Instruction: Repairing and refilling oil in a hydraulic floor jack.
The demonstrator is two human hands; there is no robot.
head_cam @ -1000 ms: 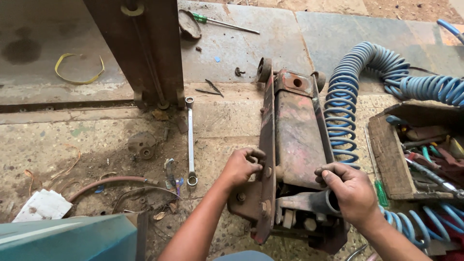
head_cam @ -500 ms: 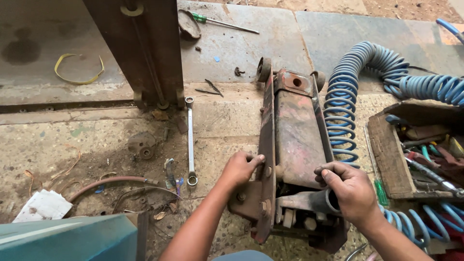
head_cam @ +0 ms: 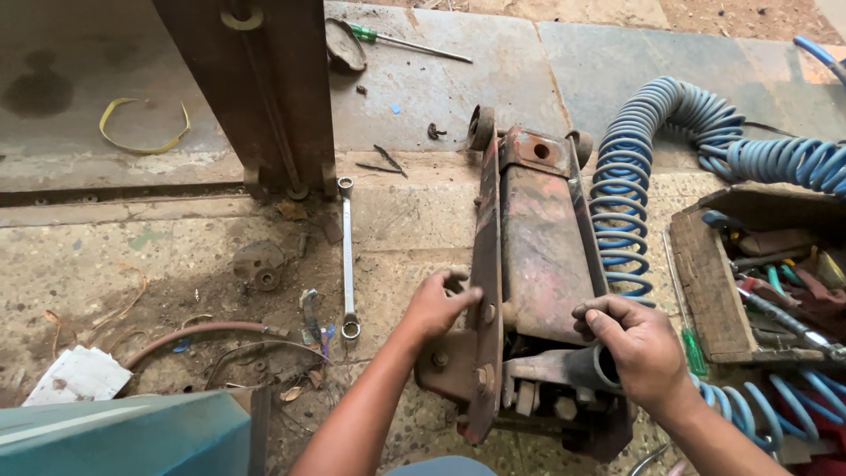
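A rusty, reddish-brown steel floor jack [head_cam: 538,264] is seen lying lengthwise on the stained concrete floor [head_cam: 159,264], its two small front wheels pointing away from the camera and its handle socket end nearest the person. The left hand [head_cam: 438,306] is closed around the upper edge of the jack's left side plate, thumb and fingers wrapped over the metal near a bolt. The right hand [head_cam: 641,348] is curled into a loose fist at the rear right of the jack, resting against the round grey tube socket [head_cam: 582,368]; whether anything small is pinched between its fingers cannot be told. Just left of the jack, a long silver ring spanner [head_cam: 347,256] is laid flat on the floor, apart from both hands. A coiled blue air hose [head_cam: 626,185] is stretched along the jack's right side and curves off toward the upper right. Beside it, an open wooden toolbox [head_cam: 701,282] filled with mixed hand tools is set near the right hand. A green-handled screwdriver [head_cam: 405,41] is seen well beyond the jack, and a yellow strap loop [head_cam: 141,141] lies far to the left. A dark brown steel post [head_cam: 264,88] is standing behind the spanner.
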